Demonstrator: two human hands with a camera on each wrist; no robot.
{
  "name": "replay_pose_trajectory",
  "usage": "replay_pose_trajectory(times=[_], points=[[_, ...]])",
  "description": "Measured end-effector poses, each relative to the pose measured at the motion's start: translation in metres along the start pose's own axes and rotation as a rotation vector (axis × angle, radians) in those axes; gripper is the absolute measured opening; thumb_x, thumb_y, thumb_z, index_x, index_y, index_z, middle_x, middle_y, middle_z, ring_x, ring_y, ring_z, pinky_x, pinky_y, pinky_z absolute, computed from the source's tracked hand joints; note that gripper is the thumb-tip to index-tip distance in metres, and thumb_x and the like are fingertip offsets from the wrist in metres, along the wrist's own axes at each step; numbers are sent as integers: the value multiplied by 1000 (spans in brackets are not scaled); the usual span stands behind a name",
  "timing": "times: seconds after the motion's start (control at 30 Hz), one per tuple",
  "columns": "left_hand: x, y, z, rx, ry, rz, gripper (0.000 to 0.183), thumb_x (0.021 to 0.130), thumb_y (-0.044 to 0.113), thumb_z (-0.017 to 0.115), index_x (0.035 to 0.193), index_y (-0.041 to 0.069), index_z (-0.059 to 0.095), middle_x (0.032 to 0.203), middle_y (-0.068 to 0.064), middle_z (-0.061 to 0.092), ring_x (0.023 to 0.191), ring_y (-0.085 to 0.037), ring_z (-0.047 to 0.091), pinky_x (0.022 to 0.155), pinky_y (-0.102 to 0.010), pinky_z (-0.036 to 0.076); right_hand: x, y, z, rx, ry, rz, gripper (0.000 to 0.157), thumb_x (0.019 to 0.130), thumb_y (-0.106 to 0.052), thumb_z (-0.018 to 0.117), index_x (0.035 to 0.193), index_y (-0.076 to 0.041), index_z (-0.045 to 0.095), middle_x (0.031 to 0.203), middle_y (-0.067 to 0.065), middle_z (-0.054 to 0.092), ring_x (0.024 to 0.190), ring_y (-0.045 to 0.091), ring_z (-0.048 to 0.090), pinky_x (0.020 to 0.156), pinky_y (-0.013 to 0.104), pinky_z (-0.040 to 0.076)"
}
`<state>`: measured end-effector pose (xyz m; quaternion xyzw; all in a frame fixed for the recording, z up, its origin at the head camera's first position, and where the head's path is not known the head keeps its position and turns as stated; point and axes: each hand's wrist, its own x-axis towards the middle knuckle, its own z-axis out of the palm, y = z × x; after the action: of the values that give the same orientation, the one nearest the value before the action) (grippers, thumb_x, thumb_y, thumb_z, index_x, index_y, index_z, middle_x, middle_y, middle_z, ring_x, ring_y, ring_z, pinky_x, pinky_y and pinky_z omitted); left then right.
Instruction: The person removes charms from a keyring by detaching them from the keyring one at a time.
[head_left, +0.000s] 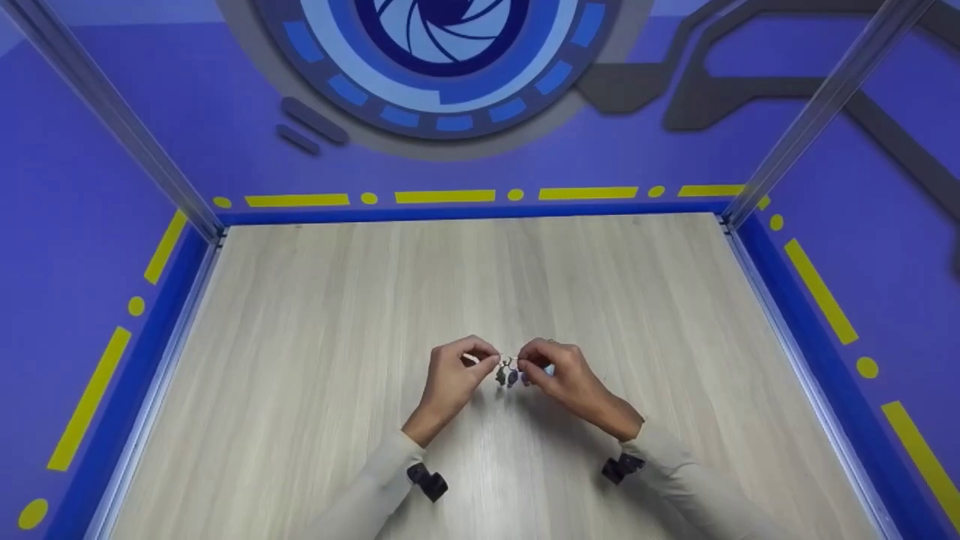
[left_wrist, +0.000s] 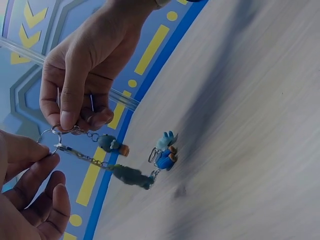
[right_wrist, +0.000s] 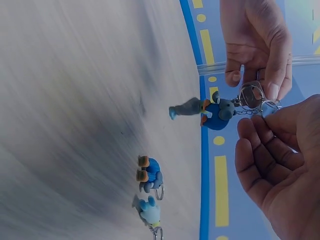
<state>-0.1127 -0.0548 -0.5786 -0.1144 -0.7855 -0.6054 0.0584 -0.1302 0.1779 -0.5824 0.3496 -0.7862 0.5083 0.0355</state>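
Observation:
Close over the tabletop, my left hand point(head_left: 456, 375) and right hand point(head_left: 566, 375) face each other, each pinching a thin metal key ring between thumb and fingertips. The rings overlap between the fingertips in the left wrist view. From them, on short chains, hang a dark green figure keychain point(left_wrist: 131, 176) and a grey-blue animal keychain point(right_wrist: 218, 116) with a blue body and orange feet. Beneath the hands lie a pale blue figure keychain point(right_wrist: 150, 212) and a grey one in blue point(right_wrist: 152, 172) with brownish feet, both with rings. My right hand mostly hides these two in the head view.
The light wood table point(head_left: 315, 315) fills the space under the hands. Blue panels with yellow dashes surround it at the back point(head_left: 442, 172), left and right, with metal posts point(head_left: 832, 112) at the far corners. Black wrist straps point(head_left: 427, 480) sit on both sleeves.

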Motion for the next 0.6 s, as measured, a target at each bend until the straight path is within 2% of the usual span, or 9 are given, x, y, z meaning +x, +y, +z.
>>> replay_pose_trajectory(times=[0.17, 0.23, 0.43, 0.6], points=[[-1, -1, 3, -68, 14, -81, 8, 95, 6, 84, 93, 14, 82, 87, 5, 78, 81, -12, 71, 74, -28, 57, 0, -2, 0, 13, 45, 71, 8, 103, 3, 72, 103, -5, 74, 92, 7, 78, 79, 19, 75, 72, 31, 63], [-1, -1, 3, -64, 4, -95, 8, 96, 7, 83, 94, 14, 81, 88, 4, 78, 83, -13, 71, 75, -28, 57, 1, -4, 0, 25, 67, 106, 7, 103, 1, 74, 102, -6, 74, 93, 4, 79, 81, 17, 74, 75, 29, 62], [-2, -3, 4, 8, -40, -78, 8, 97, 7, 82, 95, 14, 78, 91, 6, 77, 88, -13, 71, 77, -34, 58, 2, -9, -1, 97, 78, 193, 11, 103, 3, 73, 103, -8, 75, 96, 4, 79, 86, 23, 76, 80, 26, 60], [-2, -2, 5, 48, -46, -28, 6, 97, 5, 83, 100, 11, 80, 91, 7, 77, 86, -10, 70, 74, -31, 56, 2, -10, -2, 101, 62, 206, 11, 104, 3, 72, 103, -8, 75, 96, 5, 79, 87, 22, 77, 81, 27, 61]])
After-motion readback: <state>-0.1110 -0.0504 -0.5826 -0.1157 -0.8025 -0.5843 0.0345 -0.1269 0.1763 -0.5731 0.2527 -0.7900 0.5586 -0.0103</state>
